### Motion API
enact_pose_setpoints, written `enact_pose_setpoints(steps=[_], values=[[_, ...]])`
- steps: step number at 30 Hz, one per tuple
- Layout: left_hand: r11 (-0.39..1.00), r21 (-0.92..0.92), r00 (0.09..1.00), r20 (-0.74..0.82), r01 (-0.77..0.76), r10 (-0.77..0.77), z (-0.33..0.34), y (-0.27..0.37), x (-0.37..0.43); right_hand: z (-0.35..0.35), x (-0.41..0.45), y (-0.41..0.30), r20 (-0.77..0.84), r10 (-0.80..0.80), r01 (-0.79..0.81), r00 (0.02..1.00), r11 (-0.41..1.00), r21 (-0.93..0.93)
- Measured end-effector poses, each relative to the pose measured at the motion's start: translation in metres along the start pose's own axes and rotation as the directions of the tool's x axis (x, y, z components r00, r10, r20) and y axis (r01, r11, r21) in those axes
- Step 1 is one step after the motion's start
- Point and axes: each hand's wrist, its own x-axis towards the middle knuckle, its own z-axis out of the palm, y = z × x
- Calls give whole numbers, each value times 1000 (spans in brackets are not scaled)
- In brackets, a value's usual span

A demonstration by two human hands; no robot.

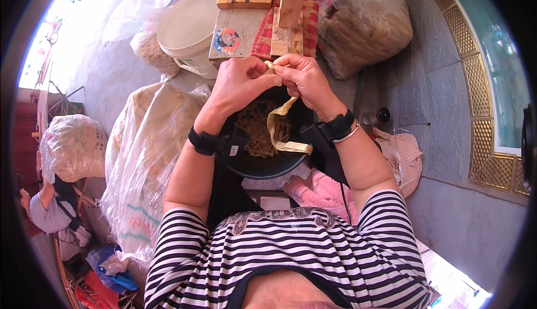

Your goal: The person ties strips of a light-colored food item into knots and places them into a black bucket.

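My left hand (241, 79) and my right hand (305, 76) meet in front of the bench edge. Between their fingertips they pinch the upper end of a long, pale yellow strip (272, 128), which looks folded or looped there. The rest of the strip hangs below my right hand, and its lower end lies across the rim of a black basin (262, 173). Inside the basin is a heap of small, yellowish-brown pieces (256, 136). What the strip is made of, I cannot tell.
Ahead stands a bench (239, 19) with a wooden block stand (291, 9) on red cloth. A white bucket (188, 28) and a large plastic sack (140, 154) are left; another filled sack (369, 28) is right. Another person (50, 208) is far left.
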Motion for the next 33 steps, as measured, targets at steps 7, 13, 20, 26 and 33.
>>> enact_pose_setpoints(steps=[7, 13, 20, 26, 33], values=[[594, -751, 950, 302, 290, -83, -24, 5, -2, -20, -2, -18, 125, -111, 141, 986, 956, -259], [542, -823, 961, 261, 172, 91, -34, -8, 1, -13, -10, -30, 229, -46, 108, 972, 958, -265], [544, -802, 912, 382, 246, 151, -25, -3, -3, -22, -19, -43, 248, -253, 336, 935, 857, -392], [966, 229, 993, 57, -118, 108, -37, 16, -11, -30, -12, -38, 238, -97, 221, 966, 788, -574], [773, 427, 882, 275, -468, 382, 25, 15, -5, -33, -22, -28, 213, -191, 285, 958, 697, -659]])
